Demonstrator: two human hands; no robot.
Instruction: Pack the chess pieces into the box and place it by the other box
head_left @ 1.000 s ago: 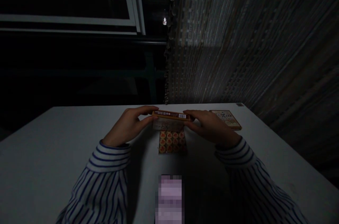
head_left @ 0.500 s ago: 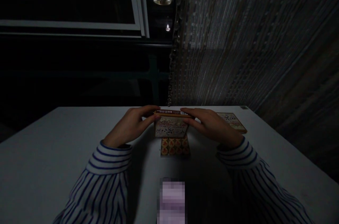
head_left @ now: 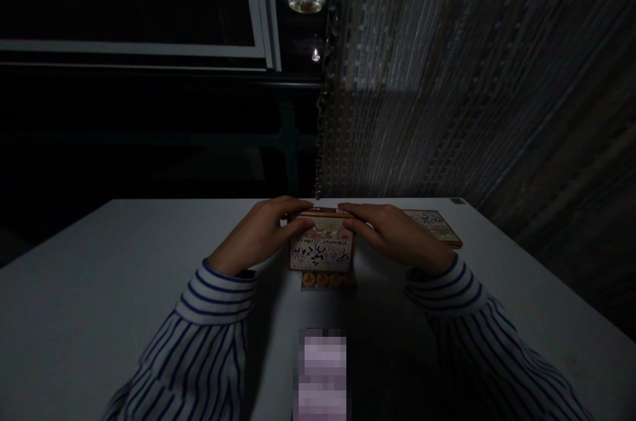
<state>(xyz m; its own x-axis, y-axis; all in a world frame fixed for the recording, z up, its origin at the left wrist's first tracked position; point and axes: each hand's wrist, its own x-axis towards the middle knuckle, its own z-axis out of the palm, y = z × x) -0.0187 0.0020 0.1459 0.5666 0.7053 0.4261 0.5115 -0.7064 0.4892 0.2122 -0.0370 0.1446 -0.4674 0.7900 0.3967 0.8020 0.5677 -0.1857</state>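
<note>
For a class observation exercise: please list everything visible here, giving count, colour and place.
printed game box: one, cream with orange edges, above the pieces
Chinese chess pieces: one row showing, tan, below the box
flat box: one, cream and orange, far right of table
table: one, white, under everything
blurred object: one, pinkish, near edge
ceiling light: one, glowing, overhead
bead curtain: one, grey, right background
striped sleeves: two, white and blue, on forearms
left hand: one, bare, on box's left
right hand: one, bare, on box's right

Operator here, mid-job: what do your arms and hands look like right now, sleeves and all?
Long white shirt sleeves with thin dark blue stripes cover both arms: left sleeve, right sleeve. The stripes circle the cuffs. The left hand and right hand are bare, without gloves.
</note>
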